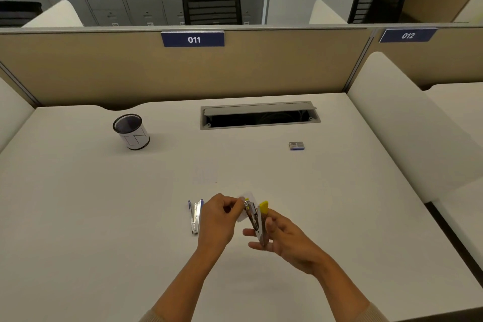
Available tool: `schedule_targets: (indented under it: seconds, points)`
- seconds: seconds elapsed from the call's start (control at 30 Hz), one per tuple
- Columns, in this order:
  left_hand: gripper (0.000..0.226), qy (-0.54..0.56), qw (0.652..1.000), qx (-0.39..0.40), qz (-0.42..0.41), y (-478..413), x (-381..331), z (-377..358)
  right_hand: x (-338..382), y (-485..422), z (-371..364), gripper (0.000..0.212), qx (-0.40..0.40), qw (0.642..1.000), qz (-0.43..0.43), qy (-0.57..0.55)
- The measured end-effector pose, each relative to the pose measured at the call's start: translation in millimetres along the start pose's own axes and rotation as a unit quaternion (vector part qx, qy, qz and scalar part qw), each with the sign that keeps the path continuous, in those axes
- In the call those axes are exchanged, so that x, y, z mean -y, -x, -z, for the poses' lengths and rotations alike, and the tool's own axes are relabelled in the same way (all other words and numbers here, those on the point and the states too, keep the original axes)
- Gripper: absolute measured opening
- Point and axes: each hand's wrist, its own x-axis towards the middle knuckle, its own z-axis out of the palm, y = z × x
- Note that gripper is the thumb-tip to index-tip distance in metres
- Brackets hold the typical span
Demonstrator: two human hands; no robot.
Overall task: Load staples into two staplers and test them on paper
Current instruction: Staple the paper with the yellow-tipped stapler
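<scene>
My right hand (277,236) holds a yellow stapler (257,219) above the white desk (104,217), its top swung open and the metal staple channel showing. My left hand (218,217) pinches something small at the front end of that channel; a small white slip of paper (247,197) shows just behind my fingers. A blue stapler (195,214) lies opened out in a V on the desk just left of my left hand. The small staple box (297,145) sits at the far right of the desk. Another faint white paper (205,175) lies flat mid-desk.
A black mesh pen cup (131,131) wrapped in paper stands at the back left. An open grey cable hatch (260,115) is set into the desk at the back. Tan partitions labelled 011 (193,39) close the far side, and a white divider (392,123) bounds the right.
</scene>
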Motion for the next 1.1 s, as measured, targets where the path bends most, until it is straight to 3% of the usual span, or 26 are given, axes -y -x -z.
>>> schedule_targets:
  seconds: [0.2,0.43,0.6,0.97,1.1]
  points:
    - [0.017,0.012,1.000,-0.001,-0.014,2,-3,0,-2,-5,-11,0.040,-0.094,0.994,0.021,0.051]
    - [0.013,0.028,0.999,0.006,-0.042,3,-4,3,-9,-9,-18,0.019,-0.150,0.986,0.044,0.048]
    - [0.012,0.028,0.998,0.014,-0.053,-1,-4,4,-4,-7,-20,0.037,-0.147,0.987,0.056,0.041]
    - [0.012,0.054,0.991,0.095,-0.074,-10,-2,11,4,1,-10,0.042,-0.087,0.994,0.061,0.003]
    - [0.017,0.111,0.990,0.076,-0.046,-13,-1,16,7,4,1,0.047,-0.089,0.994,0.069,-0.010]
